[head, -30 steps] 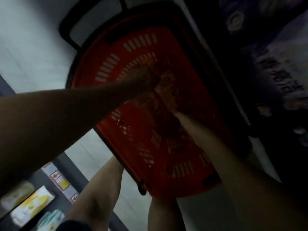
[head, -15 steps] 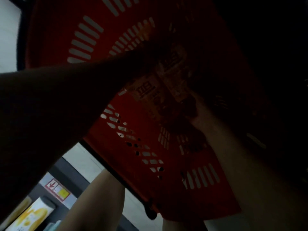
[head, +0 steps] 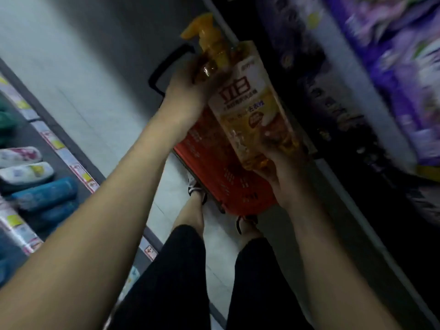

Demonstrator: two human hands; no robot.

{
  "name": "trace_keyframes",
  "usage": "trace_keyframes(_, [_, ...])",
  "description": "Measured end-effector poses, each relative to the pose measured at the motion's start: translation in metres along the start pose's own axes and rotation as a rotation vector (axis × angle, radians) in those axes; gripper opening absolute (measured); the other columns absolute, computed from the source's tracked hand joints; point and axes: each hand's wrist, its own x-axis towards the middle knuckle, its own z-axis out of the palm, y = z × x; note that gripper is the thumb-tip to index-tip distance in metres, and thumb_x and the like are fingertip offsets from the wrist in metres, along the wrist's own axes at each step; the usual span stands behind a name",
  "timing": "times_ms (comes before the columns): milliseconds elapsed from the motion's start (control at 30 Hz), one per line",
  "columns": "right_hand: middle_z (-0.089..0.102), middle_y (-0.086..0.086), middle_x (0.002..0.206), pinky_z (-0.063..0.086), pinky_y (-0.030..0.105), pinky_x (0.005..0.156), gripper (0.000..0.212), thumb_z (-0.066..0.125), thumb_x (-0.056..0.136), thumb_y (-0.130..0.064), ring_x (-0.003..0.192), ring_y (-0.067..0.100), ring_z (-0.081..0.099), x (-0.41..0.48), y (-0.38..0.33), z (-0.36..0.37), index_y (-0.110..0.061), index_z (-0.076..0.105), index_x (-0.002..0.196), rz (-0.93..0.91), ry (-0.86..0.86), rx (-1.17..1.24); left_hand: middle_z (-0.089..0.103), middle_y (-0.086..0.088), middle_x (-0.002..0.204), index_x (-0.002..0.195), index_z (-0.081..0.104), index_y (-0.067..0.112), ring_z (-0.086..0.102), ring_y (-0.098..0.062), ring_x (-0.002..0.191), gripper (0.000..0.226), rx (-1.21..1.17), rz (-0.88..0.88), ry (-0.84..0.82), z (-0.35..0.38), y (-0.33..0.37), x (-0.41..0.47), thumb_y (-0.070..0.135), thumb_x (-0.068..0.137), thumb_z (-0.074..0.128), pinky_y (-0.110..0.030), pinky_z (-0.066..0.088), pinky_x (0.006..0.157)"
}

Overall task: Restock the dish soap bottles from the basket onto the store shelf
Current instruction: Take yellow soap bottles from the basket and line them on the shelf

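Note:
An amber dish soap bottle (head: 247, 110) with a yellow pump top and a white label hangs in the air above the red basket (head: 214, 172), tilted with its pump up and to the left. My left hand (head: 188, 91) grips its neck and shoulder. My right hand (head: 283, 172) holds its base from below, fingers curled round it. The basket stands on the floor in front of my feet, its inside mostly hidden by the bottle and my arms.
A dark store shelf (head: 357, 144) runs along the right, with purple packages (head: 409, 75) on it. On the left, a low shelf edge with price tags (head: 78, 167) holds blue, green and white bottles (head: 45, 194). Grey floor tiles (head: 95, 75) lie between them.
Both hands were down inside the basket around the bottle. Now they have lifted it out and up above the basket, and my view has pulled back.

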Motion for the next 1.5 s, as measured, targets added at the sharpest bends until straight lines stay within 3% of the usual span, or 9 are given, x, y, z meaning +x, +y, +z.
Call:
trace_keyframes(133, [0.076, -0.005, 0.111, 0.058, 0.04, 0.081, 0.047, 0.089, 0.065, -0.027, 0.104, 0.018, 0.073, -0.078, -0.07, 0.018, -0.038, 0.073, 0.108, -0.21, -0.061, -0.098, 0.071, 0.009, 0.097, 0.106, 0.065, 0.023, 0.068, -0.002, 0.091, 0.028, 0.013, 0.201, 0.093, -0.029, 0.121, -0.065, 0.042, 0.086, 0.072, -0.03, 0.057, 0.086])
trace_keyframes(267, [0.077, 0.001, 0.11, 0.055, 0.049, 0.098, 0.052, 0.09, 0.063, -0.027, 0.104, 0.02, 0.073, -0.154, -0.143, 0.048, -0.024, 0.071, 0.112, -0.379, -0.195, -0.231, 0.071, -0.002, 0.12, 0.129, 0.06, 0.012, 0.071, -0.012, 0.107, 0.049, 0.047, 0.435, 0.158, -0.06, 0.235, -0.146, 0.036, 0.088, 0.072, -0.04, 0.058, 0.095])
trace_keyframes(500, [0.074, 0.006, 0.118, 0.053, 0.052, 0.1, 0.063, 0.087, 0.068, -0.03, 0.111, 0.026, 0.071, -0.262, -0.212, 0.12, -0.02, 0.062, 0.125, -0.626, -0.408, -0.193, 0.057, -0.003, 0.142, 0.15, 0.037, 0.016, 0.066, -0.018, 0.116, 0.063, 0.078, 0.762, 0.339, -0.115, 0.357, -0.276, 0.032, 0.095, 0.065, -0.034, 0.06, 0.089])
trace_keyframes(700, [0.072, 0.006, 0.123, 0.053, 0.052, 0.098, 0.069, 0.084, 0.068, -0.034, 0.113, 0.026, 0.069, -0.322, -0.232, 0.178, -0.02, 0.058, 0.131, -0.825, -0.563, -0.2, 0.07, 0.002, 0.124, 0.148, 0.04, 0.038, 0.069, -0.017, 0.113, 0.065, 0.081, 0.641, 0.259, -0.161, 0.328, -0.352, 0.061, 0.089, 0.054, -0.045, 0.058, 0.095])
trace_keyframes(933, [0.067, -0.018, 0.125, 0.056, 0.02, 0.085, 0.067, 0.076, 0.075, -0.055, 0.113, 0.001, 0.066, -0.368, -0.205, 0.267, -0.037, 0.048, 0.133, -1.008, -0.697, -0.426, 0.073, 0.011, 0.116, 0.15, 0.038, 0.034, 0.074, -0.011, 0.097, 0.054, -0.063, 0.684, 0.383, -0.233, 0.292, -0.411, 0.04, 0.096, 0.044, -0.026, 0.059, 0.066])
trace_keyframes(1033, [0.064, -0.022, 0.123, 0.052, 0.009, 0.081, 0.064, 0.06, 0.071, -0.081, 0.11, -0.007, 0.063, -0.384, -0.193, 0.305, -0.048, 0.048, 0.125, -1.061, -0.733, -0.502, 0.073, 0.014, 0.115, 0.15, 0.039, 0.03, 0.074, -0.011, 0.095, 0.056, -0.137, 0.695, 0.46, -0.266, 0.276, -0.426, 0.04, 0.095, 0.043, -0.024, 0.058, 0.065])
trace_keyframes(1167, [0.06, -0.015, 0.125, 0.053, 0.011, 0.083, 0.043, 0.053, 0.074, -0.084, 0.111, -0.004, 0.062, -0.396, -0.177, 0.366, -0.063, 0.051, 0.111, -1.106, -0.781, -0.547, 0.072, 0.013, 0.119, 0.15, 0.038, 0.031, 0.073, -0.017, 0.103, 0.059, -0.196, 0.717, 0.565, -0.318, 0.255, -0.439, 0.042, 0.093, 0.042, -0.033, 0.062, 0.07])
trace_keyframes(1300, [0.064, -0.019, 0.124, 0.057, 0.019, 0.088, 0.054, 0.059, 0.079, -0.073, 0.112, -0.001, 0.064, -0.396, -0.158, 0.42, -0.046, 0.052, 0.125, -1.083, -0.843, -0.523, 0.07, 0.014, 0.123, 0.152, 0.038, 0.033, 0.069, -0.011, 0.113, 0.062, -0.195, 0.717, 0.626, -0.368, 0.235, -0.449, 0.044, 0.091, 0.045, -0.031, 0.061, 0.087])
trace_keyframes(1500, [0.067, -0.019, 0.122, 0.053, 0.012, 0.083, 0.068, 0.06, 0.078, -0.074, 0.111, -0.001, 0.065, -0.38, -0.145, 0.479, -0.036, 0.052, 0.133, -1.06, -0.812, -0.521, 0.07, 0.012, 0.124, 0.151, 0.035, 0.041, 0.068, -0.012, 0.116, 0.06, -0.213, 0.698, 0.608, -0.426, 0.216, -0.43, 0.042, 0.092, 0.049, -0.035, 0.059, 0.094])
